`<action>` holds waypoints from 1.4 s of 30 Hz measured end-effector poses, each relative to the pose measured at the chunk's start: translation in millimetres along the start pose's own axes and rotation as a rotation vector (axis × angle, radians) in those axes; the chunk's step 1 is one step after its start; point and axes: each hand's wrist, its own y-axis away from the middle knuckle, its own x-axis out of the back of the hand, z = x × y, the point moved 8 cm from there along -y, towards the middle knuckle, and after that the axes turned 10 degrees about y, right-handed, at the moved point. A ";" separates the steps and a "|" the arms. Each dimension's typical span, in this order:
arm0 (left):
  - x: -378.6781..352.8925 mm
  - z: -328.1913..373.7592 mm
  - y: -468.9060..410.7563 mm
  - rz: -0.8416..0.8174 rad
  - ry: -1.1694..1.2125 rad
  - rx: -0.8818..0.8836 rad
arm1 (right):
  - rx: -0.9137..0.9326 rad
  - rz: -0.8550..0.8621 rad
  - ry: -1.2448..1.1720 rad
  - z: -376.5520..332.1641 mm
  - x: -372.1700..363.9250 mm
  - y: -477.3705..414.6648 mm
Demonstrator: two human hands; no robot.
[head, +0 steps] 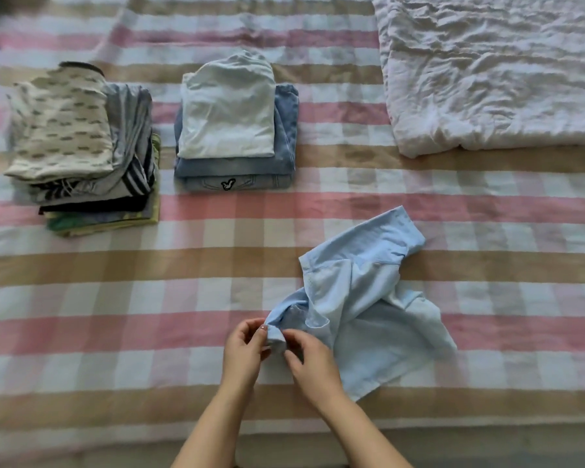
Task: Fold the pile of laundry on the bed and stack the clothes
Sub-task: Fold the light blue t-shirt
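Observation:
A crumpled light blue garment [368, 298] lies on the checked bed sheet [149, 298] in front of me, right of centre. My left hand [242, 352] and my right hand [313, 364] both pinch its bunched near-left corner, fingers curled round the fabric. At the back left stands a tall stack of folded clothes [81, 150] with a cream patterned piece on top. Beside it, at the back centre, is a shorter stack [233, 130]: a pale blue folded top over folded denim.
A rumpled white quilt [493, 69] covers the back right of the bed. The sheet is plaid in pink, tan and white. The bed's near edge runs along the bottom of the view.

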 end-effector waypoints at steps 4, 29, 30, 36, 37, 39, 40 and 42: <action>18.6 -8.0 -17.0 0.074 0.059 0.048 | -0.117 0.262 -0.044 29.2 26.7 7.9; -33.7 -14.2 5.6 -0.059 -0.529 -0.193 | -0.826 0.607 -0.614 192.9 89.5 60.6; -40.0 -3.3 8.8 -0.040 -0.621 -0.298 | -0.820 0.583 -0.661 193.3 86.9 60.5; -139.1 45.4 17.1 -0.249 -0.893 -0.726 | -0.785 0.512 -0.852 181.6 64.7 76.6; -159.7 46.9 14.4 -0.336 -0.914 -0.746 | -0.794 0.502 -0.888 180.1 59.3 78.6; -198.8 47.8 7.2 -0.482 -0.996 -0.816 | -0.798 0.487 -0.927 177.8 52.6 79.3; -214.7 46.2 1.6 -0.537 -1.063 -0.846 | -0.794 0.479 -0.935 176.5 51.0 78.4; -240.7 39.3 -13.4 -0.638 -1.213 -0.874 | -0.799 0.481 -0.965 176.1 47.8 75.4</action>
